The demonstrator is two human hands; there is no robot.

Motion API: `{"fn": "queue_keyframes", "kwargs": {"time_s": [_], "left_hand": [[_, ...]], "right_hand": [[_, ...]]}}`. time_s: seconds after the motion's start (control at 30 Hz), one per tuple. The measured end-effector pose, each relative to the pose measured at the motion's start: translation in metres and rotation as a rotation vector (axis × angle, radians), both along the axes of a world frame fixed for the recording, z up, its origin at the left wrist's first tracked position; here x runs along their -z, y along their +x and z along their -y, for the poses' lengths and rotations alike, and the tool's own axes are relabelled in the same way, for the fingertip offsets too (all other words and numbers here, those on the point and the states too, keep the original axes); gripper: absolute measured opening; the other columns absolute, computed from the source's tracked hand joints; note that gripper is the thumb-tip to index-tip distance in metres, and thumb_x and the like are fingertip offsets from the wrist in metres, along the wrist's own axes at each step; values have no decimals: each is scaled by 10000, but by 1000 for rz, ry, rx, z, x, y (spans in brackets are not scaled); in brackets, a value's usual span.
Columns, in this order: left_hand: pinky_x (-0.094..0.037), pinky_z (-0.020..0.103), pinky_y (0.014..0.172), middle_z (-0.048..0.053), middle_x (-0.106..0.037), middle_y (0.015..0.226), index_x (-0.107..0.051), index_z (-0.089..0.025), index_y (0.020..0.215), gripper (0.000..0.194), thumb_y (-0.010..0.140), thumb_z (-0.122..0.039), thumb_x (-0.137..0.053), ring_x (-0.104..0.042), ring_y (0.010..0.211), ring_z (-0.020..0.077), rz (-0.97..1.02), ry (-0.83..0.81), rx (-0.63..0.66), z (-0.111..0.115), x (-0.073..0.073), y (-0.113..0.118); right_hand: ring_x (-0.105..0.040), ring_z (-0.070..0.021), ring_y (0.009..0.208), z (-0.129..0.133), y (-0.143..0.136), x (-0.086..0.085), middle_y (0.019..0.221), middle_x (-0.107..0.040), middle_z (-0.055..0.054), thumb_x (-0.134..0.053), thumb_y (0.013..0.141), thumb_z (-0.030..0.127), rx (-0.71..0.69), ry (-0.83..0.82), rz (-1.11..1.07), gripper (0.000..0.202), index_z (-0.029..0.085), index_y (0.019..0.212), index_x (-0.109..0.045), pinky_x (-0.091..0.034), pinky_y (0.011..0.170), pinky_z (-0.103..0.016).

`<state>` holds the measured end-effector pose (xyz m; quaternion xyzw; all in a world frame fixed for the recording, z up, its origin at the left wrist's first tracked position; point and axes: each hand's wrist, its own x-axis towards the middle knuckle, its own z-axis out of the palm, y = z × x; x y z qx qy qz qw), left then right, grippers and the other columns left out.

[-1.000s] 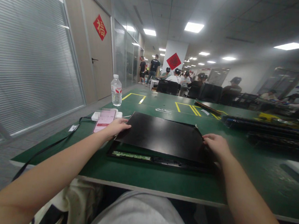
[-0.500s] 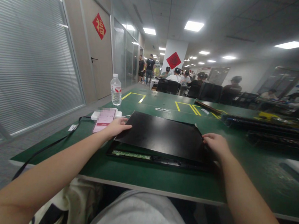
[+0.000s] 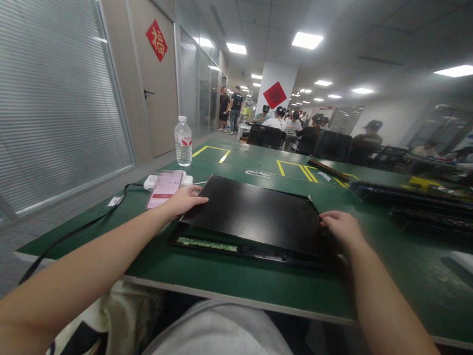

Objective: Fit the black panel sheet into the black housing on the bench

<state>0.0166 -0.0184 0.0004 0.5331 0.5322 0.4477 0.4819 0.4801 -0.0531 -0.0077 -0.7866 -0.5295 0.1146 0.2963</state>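
Observation:
A thin, glossy black panel [image 3: 254, 212] lies tilted over a black frame [image 3: 283, 258] on the green table. Along the frame's near edge runs a green circuit board strip [image 3: 208, 245]. My left hand [image 3: 185, 199] pinches the panel's left edge, thumb on top. At the opposite side, my right hand [image 3: 342, 228] has its fingers closed at the panel's right edge; whether they also grip the frame beneath cannot be made out. The panel hides most of the frame.
Beyond my left hand are a phone [image 3: 164, 188], a white power adapter [image 3: 151, 182] with a black cord, and a water bottle [image 3: 184, 142]. Dark strip-like parts [image 3: 417, 199] lie to the right, near a white object [image 3: 472, 269]. Several people sit at tables farther back.
Both hands and the panel stay almost in place. In the far background, two standing people have shifted slightly.

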Motion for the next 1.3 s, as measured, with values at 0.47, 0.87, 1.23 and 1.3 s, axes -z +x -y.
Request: {"fn": "queue_keyframes", "kwargs": {"time_s": [0.47,0.87,1.23,1.3], "left_hand": [[-483,284,532,-9,-690,625,-537,-176,969,496,548,-179,-800,-655,540,194,22,5,-26,1,-2,1],[-482,287,536,-32,-680,642,-509,-190,953,533,500,-184,-789,-646,542,187,25,-10,-59,0,-3,1],[-522,281,564,-12,-705,681,-540,-183,975,490,574,-155,-819,-672,567,178,39,-15,-45,5,-6,2],[-521,274,559,-14,-703,679,-543,-181,988,484,588,-145,-813,-670,563,173,43,-14,-47,4,-5,2]], "right_hand": [[-673,-188,725,-2,1,3,824,-766,-49,-593,760,206,-13,-12,-21,267,201,943,-787,-473,672,-279],[-664,-175,707,-3,4,5,854,-768,-52,-589,750,199,-19,-19,-21,293,194,965,-787,-465,661,-268],[-652,-165,660,-2,2,4,816,-764,-50,-593,737,203,-25,-5,-16,288,193,946,-791,-470,664,-270],[-651,-163,646,-2,1,4,811,-764,-52,-594,737,202,-25,-5,-24,286,190,944,-791,-477,672,-272]]}}
